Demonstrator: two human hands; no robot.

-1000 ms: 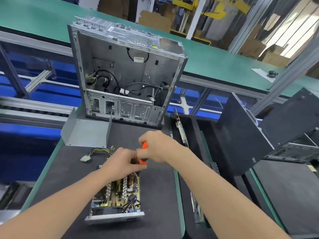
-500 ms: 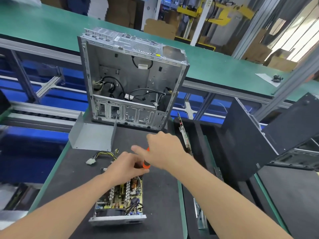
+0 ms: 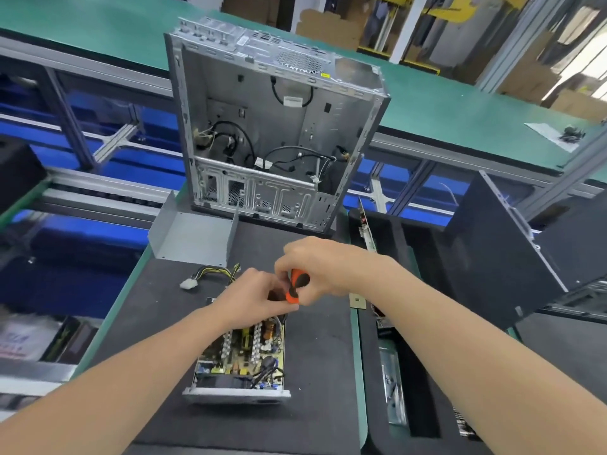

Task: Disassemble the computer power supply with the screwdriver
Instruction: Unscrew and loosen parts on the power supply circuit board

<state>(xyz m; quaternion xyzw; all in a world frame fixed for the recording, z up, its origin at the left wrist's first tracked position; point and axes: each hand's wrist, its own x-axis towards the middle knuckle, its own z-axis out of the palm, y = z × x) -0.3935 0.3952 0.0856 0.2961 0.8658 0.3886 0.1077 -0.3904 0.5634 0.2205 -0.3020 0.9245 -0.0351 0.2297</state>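
Note:
The opened power supply [image 3: 241, 359] lies on the dark mat, its circuit board bare, its grey front wall nearest me. My right hand [image 3: 320, 266] grips the orange-and-black screwdriver [image 3: 295, 285] above the unit's far end; the shaft and tip are hidden behind my hands. My left hand [image 3: 251, 298] is curled just below the handle at that far end, and what its fingers touch is hidden. A yellow-and-black cable bundle with a white plug [image 3: 210, 275] trails from the unit to the left.
The supply's grey metal cover [image 3: 192, 234] stands at the mat's far left. Behind it an empty computer case [image 3: 272, 126] stands upright. A black foam tray with parts [image 3: 391, 372] lies to the right, beside a black side panel [image 3: 499, 244]. Green conveyor beyond.
The screwdriver handle has turned in my right hand, and more of its orange grip shows. Both hands stay over the unit's far end. The view has shifted slightly.

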